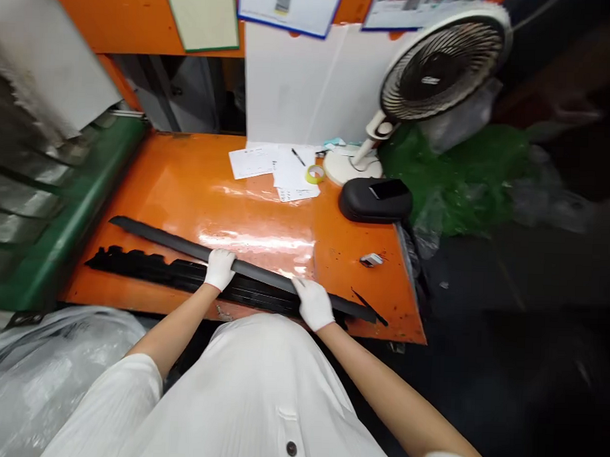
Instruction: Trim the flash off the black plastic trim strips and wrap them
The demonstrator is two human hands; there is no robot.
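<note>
Two long black plastic strips lie along the near edge of the orange table (196,185). The upper strip (164,240) is smooth and narrow, running from far left to near right. Below it lies a wider, notched black strip (143,266). My left hand (219,269), in a white glove, grips the smooth strip near its middle. My right hand (312,303), also gloved, rests on the same strip further right, fingers curled over it. A thin black sliver (368,304) lies by the strip's right end.
Papers (274,166), a pen and a yellow tape roll (315,174) sit at the table's back. A desk fan (435,66) and a black pouch (375,199) stand at the right. A green machine frame (69,227) borders the left; plastic bags (34,372) lie below.
</note>
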